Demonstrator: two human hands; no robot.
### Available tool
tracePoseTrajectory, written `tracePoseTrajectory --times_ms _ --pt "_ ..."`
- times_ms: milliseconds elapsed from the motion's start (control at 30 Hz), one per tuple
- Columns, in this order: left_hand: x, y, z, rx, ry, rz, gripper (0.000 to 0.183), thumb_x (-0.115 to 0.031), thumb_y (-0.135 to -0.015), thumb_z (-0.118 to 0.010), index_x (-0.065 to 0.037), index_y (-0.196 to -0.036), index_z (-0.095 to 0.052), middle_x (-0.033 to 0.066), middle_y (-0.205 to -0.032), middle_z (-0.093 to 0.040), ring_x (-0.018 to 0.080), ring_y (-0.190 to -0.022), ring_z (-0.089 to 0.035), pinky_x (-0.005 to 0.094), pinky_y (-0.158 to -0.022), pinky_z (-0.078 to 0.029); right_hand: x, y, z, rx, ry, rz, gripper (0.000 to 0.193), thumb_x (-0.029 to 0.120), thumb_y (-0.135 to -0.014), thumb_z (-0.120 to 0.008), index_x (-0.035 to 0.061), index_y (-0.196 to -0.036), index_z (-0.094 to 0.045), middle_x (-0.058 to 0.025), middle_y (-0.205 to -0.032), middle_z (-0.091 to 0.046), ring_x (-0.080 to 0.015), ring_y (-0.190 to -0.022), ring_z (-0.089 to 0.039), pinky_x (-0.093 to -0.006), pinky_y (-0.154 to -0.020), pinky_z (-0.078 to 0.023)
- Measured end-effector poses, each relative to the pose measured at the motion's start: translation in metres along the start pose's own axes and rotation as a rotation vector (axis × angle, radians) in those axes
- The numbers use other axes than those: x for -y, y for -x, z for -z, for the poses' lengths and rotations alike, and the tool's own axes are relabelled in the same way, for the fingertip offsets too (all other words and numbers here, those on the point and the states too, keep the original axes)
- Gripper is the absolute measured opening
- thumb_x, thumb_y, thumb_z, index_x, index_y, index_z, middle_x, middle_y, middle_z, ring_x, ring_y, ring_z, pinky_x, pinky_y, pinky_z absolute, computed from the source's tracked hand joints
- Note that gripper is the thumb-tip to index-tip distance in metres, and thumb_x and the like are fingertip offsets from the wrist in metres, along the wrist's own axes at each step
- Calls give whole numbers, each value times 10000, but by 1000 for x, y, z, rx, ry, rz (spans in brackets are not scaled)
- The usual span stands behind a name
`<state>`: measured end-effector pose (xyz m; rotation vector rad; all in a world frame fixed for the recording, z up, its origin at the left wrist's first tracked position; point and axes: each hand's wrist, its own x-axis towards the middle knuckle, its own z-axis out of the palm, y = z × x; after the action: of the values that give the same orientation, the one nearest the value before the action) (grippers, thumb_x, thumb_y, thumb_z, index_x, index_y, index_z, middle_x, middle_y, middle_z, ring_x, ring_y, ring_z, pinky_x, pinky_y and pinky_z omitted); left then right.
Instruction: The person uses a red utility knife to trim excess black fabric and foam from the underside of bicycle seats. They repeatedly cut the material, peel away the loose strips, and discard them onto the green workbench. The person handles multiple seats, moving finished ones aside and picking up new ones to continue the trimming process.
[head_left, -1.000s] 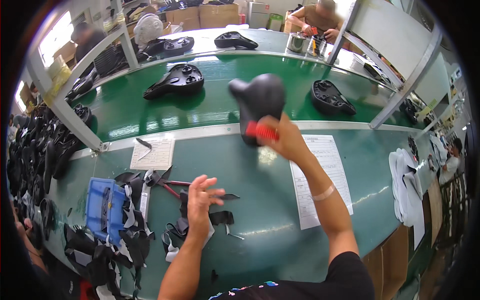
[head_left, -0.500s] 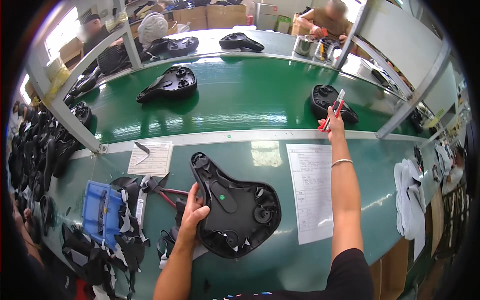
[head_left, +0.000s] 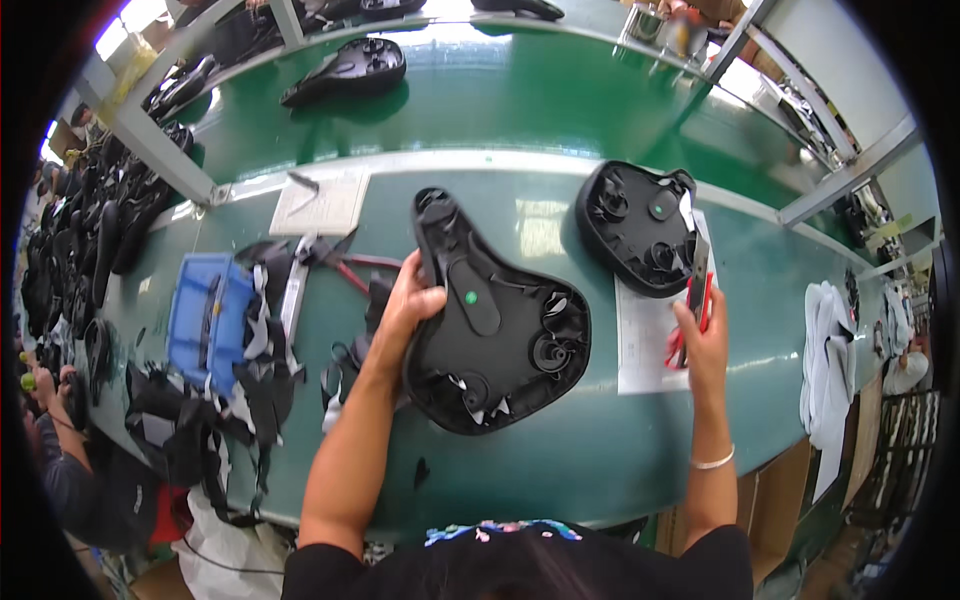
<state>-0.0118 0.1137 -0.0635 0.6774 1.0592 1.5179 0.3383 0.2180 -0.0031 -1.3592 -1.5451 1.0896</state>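
Note:
A black bicycle saddle [head_left: 500, 350], underside up, lies in front of me with its nose pointing away. My left hand [head_left: 408, 305] grips its left edge, thumb on the rim and the other fingers hidden below. My right hand [head_left: 705, 350] is closed round a red-handled utility knife [head_left: 698, 285], blade pointing away from me. Just left of the blade is a second black saddle [head_left: 635, 225], also underside up. It partly covers a printed sheet [head_left: 645, 355]; whether knife or fingers touch it I cannot tell.
Left of me are a blue bin [head_left: 185, 310], black offcuts [head_left: 180, 420] and red-handled pliers [head_left: 350, 272]. Beyond the table runs a green conveyor [head_left: 500, 95] bearing another saddle [head_left: 350, 70]. Metal posts [head_left: 160, 150] flank it. White strips [head_left: 825, 350] lie right.
The right-hand saddle has come off the conveyor onto my table, and my right hand has drawn back toward me with the knife. My left hand still holds its saddle; the view has tilted down.

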Motion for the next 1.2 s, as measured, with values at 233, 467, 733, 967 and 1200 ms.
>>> tracePoseTrajectory --times_ms 233,467,733,967,1200 --pt "-47 57 -17 55 -70 236 486 -261 -801 -577 3 -1202 -497 107 -1003 -617 169 -831 -632 297 -764 -534 16 101 -22 360 277 489 485 66 -843 -640 80 -1309 -505 -70 -822 -642 -130 -583 -569 -277 -494 -483" --pt "-83 72 -38 108 -410 303 431 -269 -753 -615 9 -1076 -546 51 -897 -569 115 -771 -545 247 -691 -464 58 73 -46 647 853 1075 602 79 -795 -589 280 -1350 -469 -41 -615 -398 -201 -449 -425 -351 -422 -374" --pt "-66 119 -27 -135 -272 155 399 -235 -753 -620 25 -1046 -542 58 -890 -564 105 -768 -539 248 -698 -466 20 187 -47 535 674 511 618 57 -850 -589 155 -1413 -355 -144 -644 -498 -332 -500 -523 -437 -460 -425" --pt "-52 181 -31 -359 -139 47 469 -243 -771 -633 30 -1125 -492 70 -928 -544 120 -808 -535 260 -730 -467 29 216 -31 502 413 385 586 21 -835 -642 78 -1364 -395 -228 -1112 -621 -370 -879 -658 -381 -719 -526" --pt "-44 205 -31 -514 -193 8 523 -243 -770 -653 16 -1184 -467 90 -998 -524 161 -940 -512 307 -839 -437 51 139 -104 381 168 571 602 60 -777 -698 38 -1314 -425 -119 -1061 -620 -150 -798 -620 -289 -614 -509"
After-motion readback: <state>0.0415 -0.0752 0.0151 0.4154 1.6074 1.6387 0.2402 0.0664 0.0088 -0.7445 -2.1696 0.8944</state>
